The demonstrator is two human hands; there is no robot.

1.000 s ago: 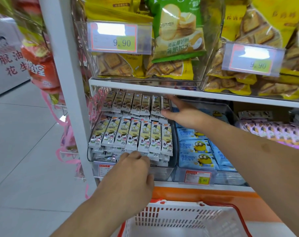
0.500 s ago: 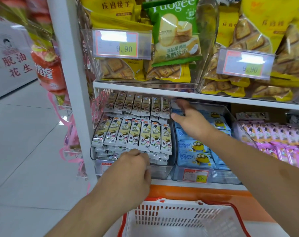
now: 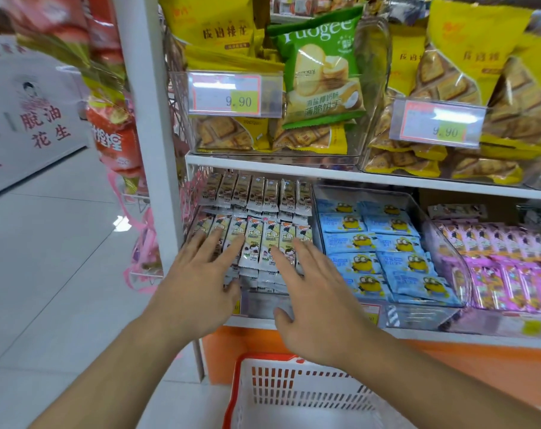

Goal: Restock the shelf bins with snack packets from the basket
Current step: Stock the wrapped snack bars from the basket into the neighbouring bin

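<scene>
A clear shelf bin (image 3: pixel 263 305) on the lower shelf holds rows of slim white and yellow snack packets (image 3: pixel 256 246). My left hand (image 3: pixel 198 289) lies flat with straight fingers on the front row's left packets. My right hand (image 3: pixel 312 292) lies flat beside it, fingers spread over the right packets, thumb down at the bin's front wall. Neither hand holds a packet. Below stands the white basket (image 3: pixel 294 394) with a red rim; the part of its inside that shows has no packets in it.
To the right sit a bin of blue packets (image 3: pixel 383 252) and a bin of pink packets (image 3: pixel 504 264). The shelf above carries bins of yellow biscuit bags (image 3: pixel 232 134) and a green bag (image 3: pixel 321 69). A white upright post (image 3: pixel 145 150) borders the left; tiled aisle floor beyond.
My right hand came back from deep at the bin's rear right and now lies on the front row. My left hand uncurled and moved up from the bin's front edge onto the packets.
</scene>
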